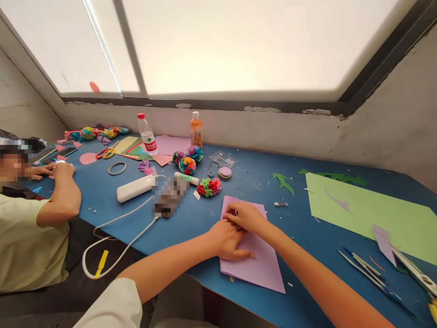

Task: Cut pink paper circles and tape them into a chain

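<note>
Fingers (pixel 243 253) of left hand (pixel 227 238) stretched flat and close together, pressed down on lilac paper sheet (pixel 261 266) just below centre of frame. Right hand (pixel 247 217) crossed in above it, fingers bent onto left part of same sheet near its upper edge; pinching the paper or only pushing on it, cannot tell. Sheet plain, matt, pale purple, rectangular, lying skewed on blue desk (pixel 297 223), lower left corner close to near edge of desk, upper left portion hidden under both hands. Just beyond sheet, up and left: red-and-green paper flower (pixel 209 187), then white oblong device (pixel 134 187) with trailing white cable. Farther back, multicoloured paper balls (pixel 187 165), clear water bottle (pixel 147 134) and orange drink bottle (pixel 195 130) upright near wall. Large pale green sheet (pixel 368 212) at right of frame, well apart from lilac one. At far left, another person's hand (pixel 63 169) resting on desk.
</note>
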`<move>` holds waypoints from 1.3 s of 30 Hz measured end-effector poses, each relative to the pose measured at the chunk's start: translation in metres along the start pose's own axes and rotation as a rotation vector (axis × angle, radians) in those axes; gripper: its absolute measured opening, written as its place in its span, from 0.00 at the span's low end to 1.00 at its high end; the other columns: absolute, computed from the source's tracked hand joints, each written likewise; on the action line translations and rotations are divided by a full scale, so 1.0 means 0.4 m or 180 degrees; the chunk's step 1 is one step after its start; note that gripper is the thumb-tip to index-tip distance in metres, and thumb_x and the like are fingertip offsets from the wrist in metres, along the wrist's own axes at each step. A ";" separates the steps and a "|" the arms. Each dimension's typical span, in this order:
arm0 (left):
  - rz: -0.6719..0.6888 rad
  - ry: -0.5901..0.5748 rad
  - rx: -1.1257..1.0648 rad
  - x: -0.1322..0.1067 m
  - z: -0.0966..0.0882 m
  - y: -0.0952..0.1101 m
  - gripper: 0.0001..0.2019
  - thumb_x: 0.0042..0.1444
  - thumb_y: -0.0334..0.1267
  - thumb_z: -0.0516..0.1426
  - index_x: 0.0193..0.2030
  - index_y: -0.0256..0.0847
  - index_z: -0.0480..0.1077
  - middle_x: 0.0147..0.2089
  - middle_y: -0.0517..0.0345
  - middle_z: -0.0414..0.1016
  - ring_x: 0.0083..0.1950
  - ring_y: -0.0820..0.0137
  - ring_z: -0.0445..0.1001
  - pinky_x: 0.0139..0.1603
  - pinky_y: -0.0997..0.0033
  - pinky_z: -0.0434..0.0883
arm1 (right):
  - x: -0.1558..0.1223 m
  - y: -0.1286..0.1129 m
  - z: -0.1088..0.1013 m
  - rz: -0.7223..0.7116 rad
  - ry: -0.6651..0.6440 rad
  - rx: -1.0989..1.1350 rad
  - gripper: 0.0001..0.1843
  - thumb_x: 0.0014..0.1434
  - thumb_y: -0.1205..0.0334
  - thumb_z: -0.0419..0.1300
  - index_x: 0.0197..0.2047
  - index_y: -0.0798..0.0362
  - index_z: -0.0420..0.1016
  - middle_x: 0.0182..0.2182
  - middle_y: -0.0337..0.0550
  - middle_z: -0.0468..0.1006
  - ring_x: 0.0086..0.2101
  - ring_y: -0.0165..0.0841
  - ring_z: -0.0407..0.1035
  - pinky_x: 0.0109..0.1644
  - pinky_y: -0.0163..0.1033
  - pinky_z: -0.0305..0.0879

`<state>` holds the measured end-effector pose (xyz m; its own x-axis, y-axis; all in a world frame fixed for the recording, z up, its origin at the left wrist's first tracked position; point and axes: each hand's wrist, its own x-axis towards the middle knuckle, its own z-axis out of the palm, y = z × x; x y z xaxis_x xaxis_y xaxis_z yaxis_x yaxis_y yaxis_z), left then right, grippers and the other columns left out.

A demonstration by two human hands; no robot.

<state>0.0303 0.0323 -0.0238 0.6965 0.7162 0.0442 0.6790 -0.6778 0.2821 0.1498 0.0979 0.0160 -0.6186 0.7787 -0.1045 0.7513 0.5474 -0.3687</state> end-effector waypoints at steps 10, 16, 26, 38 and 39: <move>0.0199 0.0236 0.0106 0.001 -0.011 -0.006 0.37 0.61 0.58 0.49 0.68 0.29 0.56 0.67 0.39 0.63 0.66 0.53 0.64 0.68 0.57 0.62 | 0.051 -0.001 0.006 -0.0123 -0.0236 0.0571 0.05 0.51 0.61 0.61 0.26 0.50 0.70 0.22 0.36 0.75 0.25 0.30 0.68 0.28 0.34 0.62; 0.0107 0.0372 0.0120 -0.009 -0.012 0.002 0.35 0.61 0.57 0.50 0.66 0.29 0.60 0.66 0.40 0.65 0.66 0.52 0.64 0.68 0.58 0.60 | 0.063 0.002 0.011 -0.0150 -0.0193 0.0723 0.04 0.52 0.60 0.59 0.32 0.51 0.72 0.25 0.36 0.75 0.27 0.30 0.69 0.32 0.34 0.65; 0.0130 0.0202 -0.0012 -0.006 -0.002 -0.010 0.36 0.63 0.57 0.49 0.68 0.29 0.57 0.71 0.41 0.56 0.72 0.57 0.53 0.72 0.60 0.50 | 0.176 0.047 0.026 0.0128 0.0564 0.0334 0.08 0.56 0.58 0.55 0.33 0.52 0.72 0.28 0.41 0.77 0.28 0.32 0.67 0.34 0.37 0.62; 0.0411 -0.0403 -0.0519 -0.130 0.003 0.099 0.45 0.59 0.62 0.50 0.72 0.28 0.48 0.75 0.43 0.45 0.76 0.59 0.39 0.76 0.56 0.39 | 0.151 0.041 0.082 0.0138 0.1167 -0.0055 0.15 0.61 0.57 0.50 0.41 0.50 0.76 0.37 0.49 0.82 0.35 0.42 0.74 0.33 0.40 0.60; 0.0464 -0.0500 -0.0665 -0.144 -0.006 0.112 0.45 0.58 0.62 0.52 0.72 0.28 0.48 0.75 0.43 0.45 0.76 0.60 0.39 0.76 0.57 0.38 | 0.151 0.040 0.082 0.0135 0.1161 -0.0076 0.14 0.62 0.57 0.49 0.41 0.50 0.75 0.37 0.49 0.82 0.35 0.42 0.74 0.33 0.40 0.60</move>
<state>0.0203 -0.0389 -0.0113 0.8216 0.5683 -0.0457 0.5181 -0.7109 0.4755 0.1168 0.1435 -0.0263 -0.4674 0.8566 0.2185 0.7824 0.5159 -0.3489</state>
